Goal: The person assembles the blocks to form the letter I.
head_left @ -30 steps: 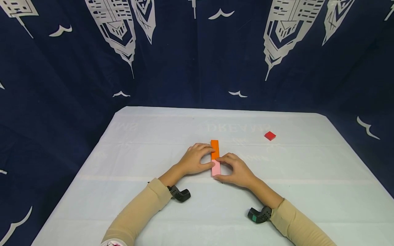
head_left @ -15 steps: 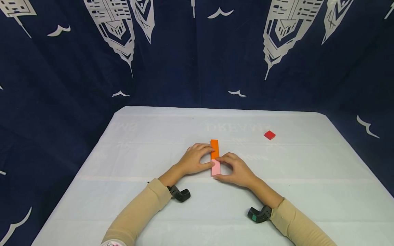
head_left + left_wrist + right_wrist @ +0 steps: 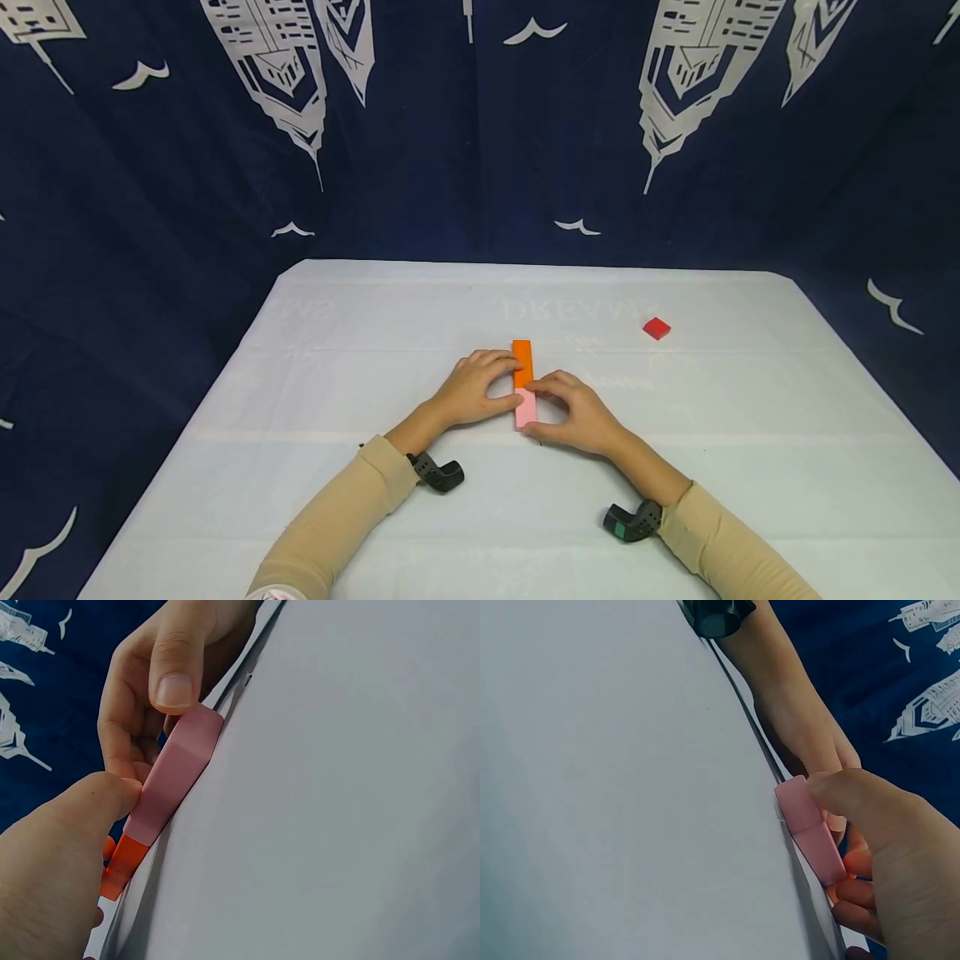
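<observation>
In the head view an orange block (image 3: 522, 363) and a pink block (image 3: 526, 410) lie end to end in a line, touching. From the left side, my left hand (image 3: 472, 390) has its thumb on the pink block and its fingertips on the orange one. My right hand (image 3: 579, 415) pinches the pink block between thumb and fingers, at its near end and near the joint. The left wrist view shows the pink block (image 3: 176, 769) in front of the orange block (image 3: 124, 866). In the right wrist view the pink block (image 3: 810, 829) sits at the thumb.
A red block (image 3: 657, 328) lies on the white-covered table (image 3: 420, 533), farther back and to the right of both hands. Behind the table hangs a dark blue cloth (image 3: 420, 167) with white prints. Each wrist wears a black device.
</observation>
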